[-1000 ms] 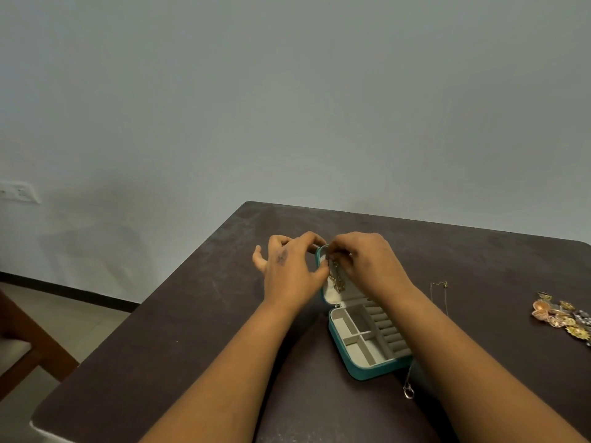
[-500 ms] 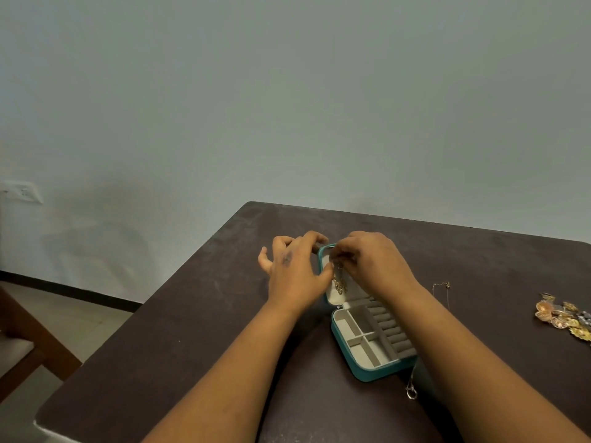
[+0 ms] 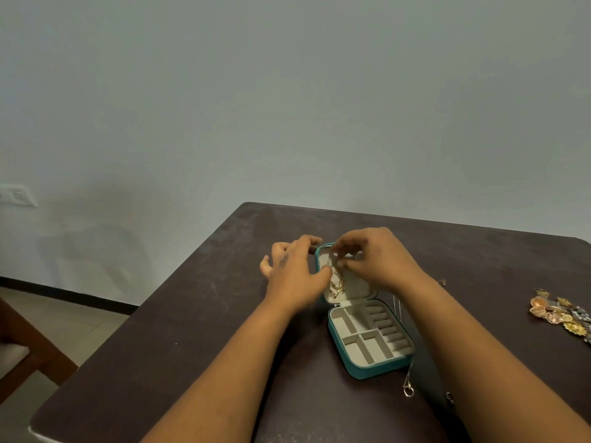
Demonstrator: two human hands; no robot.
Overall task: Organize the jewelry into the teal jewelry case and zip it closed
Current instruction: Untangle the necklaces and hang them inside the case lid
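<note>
The teal jewelry case lies open on the dark table, its grey compartments bare. Its raised lid has a pale lining. A gold chain hangs against that lining. My left hand holds the lid's left edge, fingers curled behind it and thumb at the front. My right hand pinches the top of the gold chain at the lid's upper edge. A thin silver necklace trails on the table by the case's right side, partly hidden by my right forearm.
A heap of gold, pink and silver jewelry lies at the table's right edge. A small gold piece sits behind my right wrist. A wooden chair stands at the lower left, past the table's left edge.
My right hand's fingers have shifted at the top of the lid, spreading the chain. The lid stays up and my left hand stays on its edge.
</note>
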